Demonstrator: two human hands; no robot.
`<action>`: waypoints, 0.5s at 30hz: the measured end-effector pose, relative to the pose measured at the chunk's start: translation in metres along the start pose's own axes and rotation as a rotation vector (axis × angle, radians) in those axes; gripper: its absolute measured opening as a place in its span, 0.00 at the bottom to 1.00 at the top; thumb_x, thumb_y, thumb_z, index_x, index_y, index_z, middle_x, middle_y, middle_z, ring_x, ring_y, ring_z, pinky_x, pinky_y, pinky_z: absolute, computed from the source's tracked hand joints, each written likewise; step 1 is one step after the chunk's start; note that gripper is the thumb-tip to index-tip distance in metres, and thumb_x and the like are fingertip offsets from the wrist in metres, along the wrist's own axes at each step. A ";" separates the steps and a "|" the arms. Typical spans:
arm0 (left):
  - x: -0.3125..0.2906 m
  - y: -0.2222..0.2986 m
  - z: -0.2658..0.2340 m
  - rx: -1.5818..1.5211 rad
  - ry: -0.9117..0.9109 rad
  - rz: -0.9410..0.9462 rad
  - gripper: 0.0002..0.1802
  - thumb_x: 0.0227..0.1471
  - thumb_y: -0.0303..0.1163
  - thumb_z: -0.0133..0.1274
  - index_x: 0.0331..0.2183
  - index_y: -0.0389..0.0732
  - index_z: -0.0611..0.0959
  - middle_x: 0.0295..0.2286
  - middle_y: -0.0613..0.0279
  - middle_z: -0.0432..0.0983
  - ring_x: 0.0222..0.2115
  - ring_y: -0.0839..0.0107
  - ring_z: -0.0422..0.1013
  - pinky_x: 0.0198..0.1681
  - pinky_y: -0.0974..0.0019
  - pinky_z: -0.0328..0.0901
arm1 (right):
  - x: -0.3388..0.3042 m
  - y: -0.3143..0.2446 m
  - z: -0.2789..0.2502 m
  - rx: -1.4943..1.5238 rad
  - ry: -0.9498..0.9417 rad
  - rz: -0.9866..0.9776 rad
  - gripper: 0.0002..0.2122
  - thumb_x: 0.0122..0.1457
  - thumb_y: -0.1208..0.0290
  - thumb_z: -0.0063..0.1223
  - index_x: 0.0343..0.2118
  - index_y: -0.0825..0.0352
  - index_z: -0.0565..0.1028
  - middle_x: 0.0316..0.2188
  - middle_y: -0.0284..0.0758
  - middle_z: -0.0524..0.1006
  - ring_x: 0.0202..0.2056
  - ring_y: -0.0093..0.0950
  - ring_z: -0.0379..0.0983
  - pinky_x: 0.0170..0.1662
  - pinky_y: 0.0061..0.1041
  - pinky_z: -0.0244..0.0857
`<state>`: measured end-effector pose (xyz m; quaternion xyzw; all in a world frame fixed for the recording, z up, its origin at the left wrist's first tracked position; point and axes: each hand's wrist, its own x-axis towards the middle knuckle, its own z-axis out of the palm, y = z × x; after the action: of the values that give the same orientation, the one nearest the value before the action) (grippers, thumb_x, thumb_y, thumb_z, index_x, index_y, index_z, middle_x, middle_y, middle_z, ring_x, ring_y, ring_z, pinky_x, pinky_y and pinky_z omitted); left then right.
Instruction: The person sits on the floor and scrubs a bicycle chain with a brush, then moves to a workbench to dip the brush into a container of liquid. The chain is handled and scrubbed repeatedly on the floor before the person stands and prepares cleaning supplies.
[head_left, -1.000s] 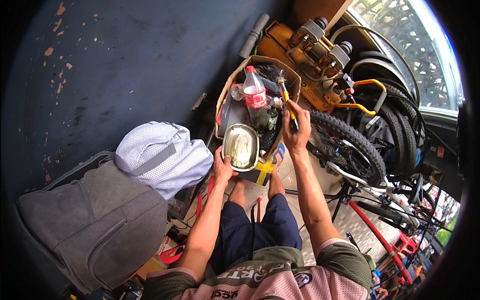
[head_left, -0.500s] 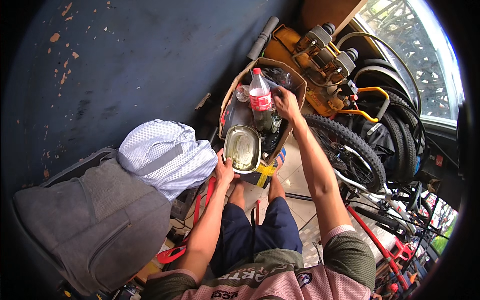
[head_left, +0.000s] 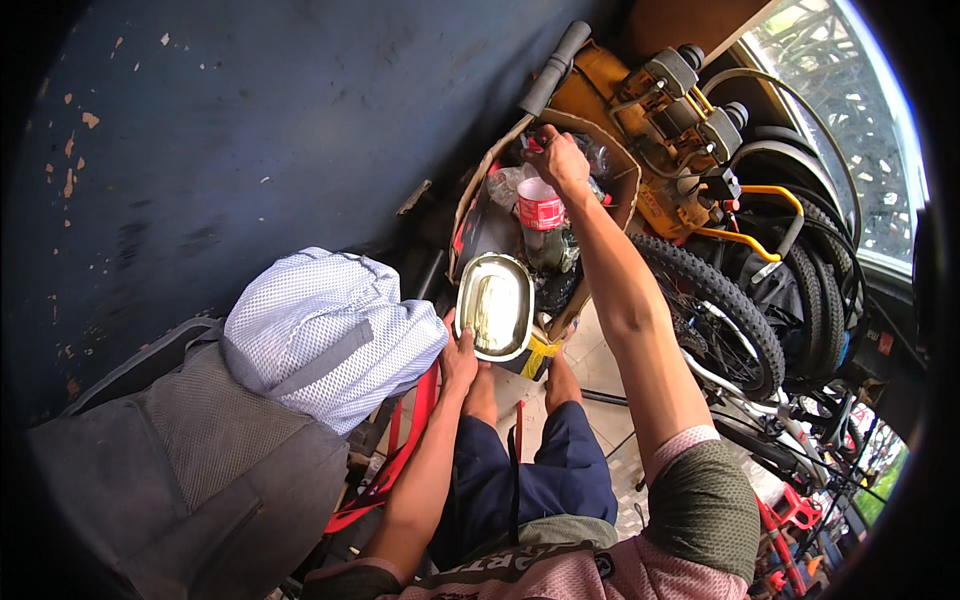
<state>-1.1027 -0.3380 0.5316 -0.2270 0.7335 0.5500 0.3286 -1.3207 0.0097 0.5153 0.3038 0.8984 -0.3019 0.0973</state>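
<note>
My left hand point(head_left: 461, 358) grips the near rim of an oval metal dish point(head_left: 495, 306), which has a shiny wet film on its bottom. Inside a cardboard box point(head_left: 628, 175) stands the lower part of a cut plastic bottle point(head_left: 541, 212), with a red label, an open rim and something dark inside. Above and beyond that rim, my right hand point(head_left: 562, 160) is closed at the red cap point(head_left: 534, 144) of the bottle's top part. The fingers mostly hide this top piece. Crumpled clear plastic point(head_left: 506, 186) lies beside the bottle.
An orange air compressor point(head_left: 660, 120) stands behind the box. Bicycle tyres point(head_left: 715, 300) crowd the right side. At left are a grey backpack point(head_left: 220, 440) and a white mesh bag point(head_left: 325, 330), beside a dark blue wall point(head_left: 250, 130).
My right hand has moved to the red cap, and the bottle's top has come away from its lower part. My left hand still holds the dish, its inside now brightly reflecting light.
</note>
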 end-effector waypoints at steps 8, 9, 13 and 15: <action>0.010 0.014 0.024 -0.106 0.014 0.010 0.32 0.71 0.30 0.47 0.71 0.53 0.59 0.62 0.49 0.64 0.42 0.57 0.80 0.22 0.66 0.81 | -0.106 0.057 -0.095 0.076 -0.147 -0.324 0.19 0.51 0.64 0.69 0.42 0.67 0.74 0.38 0.49 0.79 0.44 0.52 0.78 0.46 0.46 0.72; 0.012 0.014 0.028 -0.110 0.023 0.024 0.32 0.71 0.30 0.47 0.71 0.54 0.58 0.62 0.48 0.64 0.42 0.56 0.80 0.22 0.66 0.81 | -0.126 0.063 -0.103 0.094 -0.150 -0.312 0.19 0.51 0.65 0.70 0.42 0.67 0.75 0.37 0.48 0.79 0.43 0.52 0.78 0.46 0.45 0.72; 0.020 0.006 0.033 -0.169 0.023 0.026 0.33 0.71 0.29 0.47 0.71 0.55 0.58 0.63 0.48 0.64 0.45 0.54 0.79 0.25 0.65 0.83 | -0.192 0.078 -0.115 0.201 -0.030 -0.356 0.17 0.52 0.69 0.71 0.41 0.66 0.77 0.35 0.43 0.79 0.38 0.46 0.79 0.43 0.39 0.74; 0.019 0.002 0.035 -0.166 0.049 0.062 0.30 0.71 0.29 0.48 0.69 0.52 0.61 0.59 0.48 0.69 0.41 0.58 0.81 0.25 0.65 0.82 | -0.211 0.081 -0.115 0.187 -0.017 -0.270 0.17 0.53 0.68 0.73 0.42 0.66 0.77 0.35 0.42 0.79 0.37 0.44 0.80 0.42 0.38 0.74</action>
<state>-1.1087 -0.3034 0.5124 -0.2440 0.6999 0.6131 0.2732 -1.1026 0.0271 0.6439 0.1853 0.8982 -0.3971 0.0345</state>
